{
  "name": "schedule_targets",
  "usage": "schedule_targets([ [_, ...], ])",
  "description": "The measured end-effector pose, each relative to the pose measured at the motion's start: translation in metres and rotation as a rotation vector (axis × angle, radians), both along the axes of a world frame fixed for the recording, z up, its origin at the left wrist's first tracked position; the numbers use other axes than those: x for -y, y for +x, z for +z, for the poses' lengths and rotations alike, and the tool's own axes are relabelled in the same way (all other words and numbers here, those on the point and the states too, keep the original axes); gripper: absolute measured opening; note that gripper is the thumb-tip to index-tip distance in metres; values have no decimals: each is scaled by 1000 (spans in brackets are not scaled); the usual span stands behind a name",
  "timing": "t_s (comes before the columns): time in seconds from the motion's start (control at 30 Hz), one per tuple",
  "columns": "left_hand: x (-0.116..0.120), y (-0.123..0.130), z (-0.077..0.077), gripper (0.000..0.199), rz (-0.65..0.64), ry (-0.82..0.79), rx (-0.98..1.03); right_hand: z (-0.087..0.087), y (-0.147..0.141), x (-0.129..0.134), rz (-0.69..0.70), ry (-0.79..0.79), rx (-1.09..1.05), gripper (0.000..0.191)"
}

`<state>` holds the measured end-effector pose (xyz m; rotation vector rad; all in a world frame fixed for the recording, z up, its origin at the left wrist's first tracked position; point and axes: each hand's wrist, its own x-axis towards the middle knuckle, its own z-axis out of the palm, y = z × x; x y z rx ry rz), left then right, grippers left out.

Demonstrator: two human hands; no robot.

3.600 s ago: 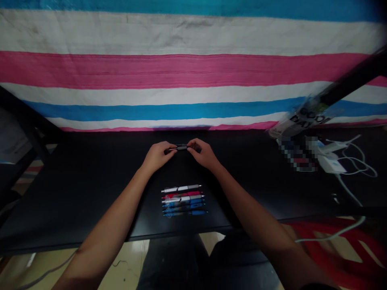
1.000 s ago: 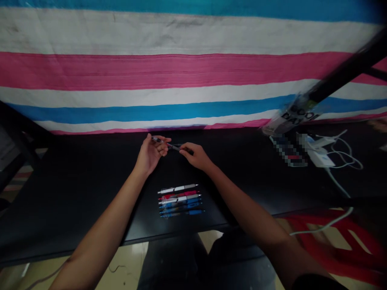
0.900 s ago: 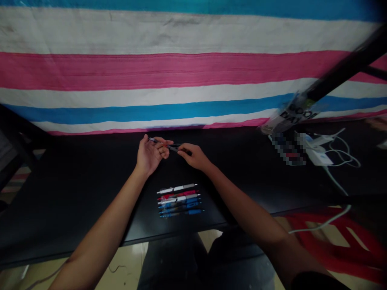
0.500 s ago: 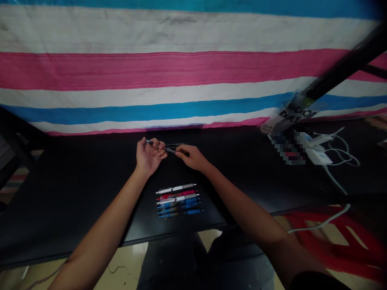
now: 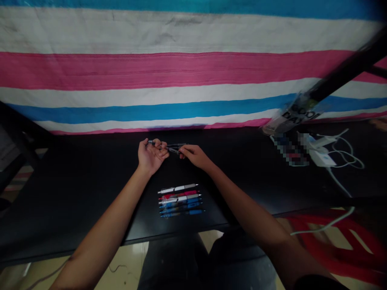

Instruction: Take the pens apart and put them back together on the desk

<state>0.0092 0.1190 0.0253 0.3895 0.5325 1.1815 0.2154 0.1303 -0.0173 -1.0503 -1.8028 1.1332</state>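
Observation:
My left hand is turned palm up, its fingers curled around dark pens whose ends stick out to the right. My right hand pinches the end of a dark pen with a grey part, just right of the left fingers. How many pens the left hand holds is hard to make out. Nearer the table's front edge lies a row of several pens: a white pen on the far side, a red pen, another white pen, and blue pens closest to me.
The black table backs onto a striped sheet. On the right are a clear plastic bag, a pixelated item, and a white power strip with cables. A red stool stands below the front edge.
The view has shifted slightly. My right hand has moved a little to the right, away from the left, with the pen between its fingers. The row of pens lies as before.

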Motion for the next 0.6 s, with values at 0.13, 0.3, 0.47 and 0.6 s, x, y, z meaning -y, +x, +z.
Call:
schedule_targets([
  [0.13, 0, 1, 1, 49, 22, -27, 27, -3, 1, -4, -16, -85, -74, 47],
  [0.3, -1, 0, 0, 53, 40, -39, 23, -6, 0, -6, -11, -95, -92, 52],
  [0.47, -1, -1, 0, 58, 56, -62, 30, -6, 1, -7, 4, -103, -89, 54],
  [0.6, -2, -2, -1, 57, 66, -50, 41, -6, 1, -7, 1, -100, -100, 52],
])
